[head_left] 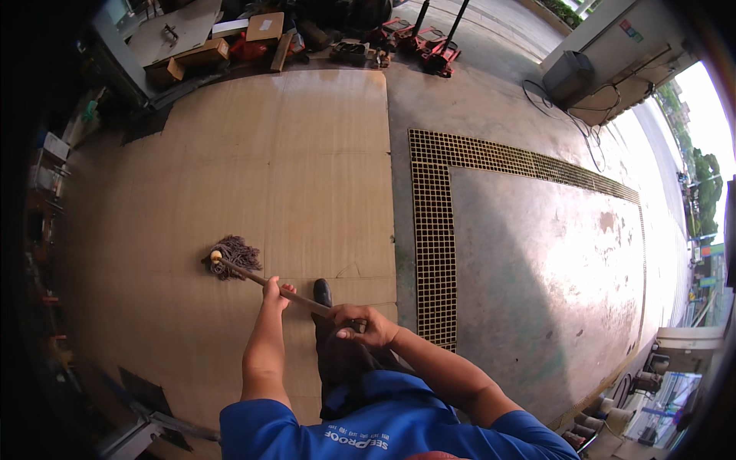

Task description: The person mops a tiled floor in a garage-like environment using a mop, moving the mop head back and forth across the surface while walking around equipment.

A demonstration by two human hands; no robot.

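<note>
A string mop (236, 256) with dark grey strands rests on the tan sheet-covered floor (230, 190), ahead and to the left. Its wooden handle (302, 300) slants back towards my body. My left hand (278, 291) grips the handle on the part nearer the mop head. Near the handle's upper end, in front of my waist, my right hand (365, 326) is closed around it. One dark shoe (322, 292) shows on the covering between my hands.
Yellowish floor grating (434, 247) borders bare concrete on the right. Red floor jacks (440, 57) stand at the top, beside cardboard boxes (265, 26) and loose parts. A grey bin (568, 77) and a black hose (586, 135) lie near the pillar. Metal framework (141, 431) is at lower left.
</note>
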